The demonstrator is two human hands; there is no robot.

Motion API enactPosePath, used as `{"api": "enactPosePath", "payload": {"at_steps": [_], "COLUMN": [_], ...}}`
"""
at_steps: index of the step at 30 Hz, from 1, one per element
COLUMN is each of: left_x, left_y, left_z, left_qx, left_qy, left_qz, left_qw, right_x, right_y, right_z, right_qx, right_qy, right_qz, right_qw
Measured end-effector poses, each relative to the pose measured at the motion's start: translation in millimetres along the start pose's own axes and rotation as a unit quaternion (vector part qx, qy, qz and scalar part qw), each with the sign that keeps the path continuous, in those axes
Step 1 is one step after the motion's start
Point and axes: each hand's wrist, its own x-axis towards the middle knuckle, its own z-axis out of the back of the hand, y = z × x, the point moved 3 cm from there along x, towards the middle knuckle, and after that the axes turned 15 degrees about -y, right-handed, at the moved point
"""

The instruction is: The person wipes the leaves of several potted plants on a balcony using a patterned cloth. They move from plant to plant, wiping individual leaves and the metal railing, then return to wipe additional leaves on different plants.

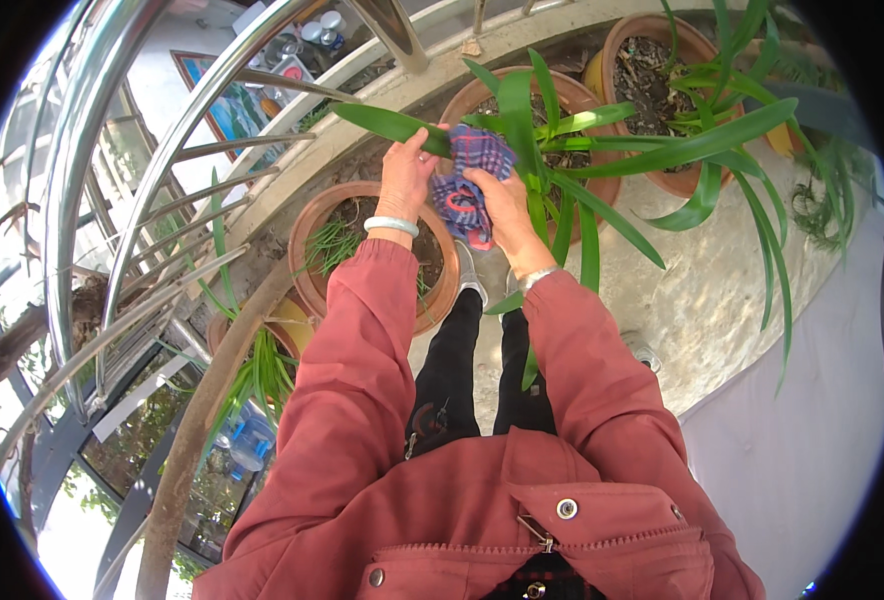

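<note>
My left hand [406,174], a pale bangle at its wrist, holds a broad green strap-like leaf [382,124] between thumb and fingers. The leaf reaches out to the left from a plant in a terracotta pot [599,196]. Just right of it, my right hand [503,204] grips a crumpled blue and red checked cloth [472,184]. The upper part of the cloth lies against the leaf near the fingers of my left hand. Whether the cloth wraps under the leaf is hidden.
A round terracotta pot [451,289] with thin grassy shoots stands below my hands. Another potted plant [712,56] is at the upper right. Curved metal railings [59,225] and a bare branch [186,442] run along the left. A pale wall [787,390] borders the right side.
</note>
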Motion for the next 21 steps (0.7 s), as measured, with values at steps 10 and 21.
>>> {"api": "enactPosePath", "payload": {"at_steps": [10, 21], "left_x": [-33, -69], "left_y": [-51, -122], "left_z": [7, 10], "left_qx": [0.056, 0.119], "left_qy": [-0.018, -0.009], "left_qz": [0.001, -0.097], "left_qw": [0.998, 0.988], "right_x": [-29, -72], "right_y": [26, 54], "right_z": [-53, -92], "right_qx": [-0.043, -0.005], "right_qy": [0.115, 0.244], "right_qz": [-0.061, -0.045], "right_qw": [0.991, 0.969]}}
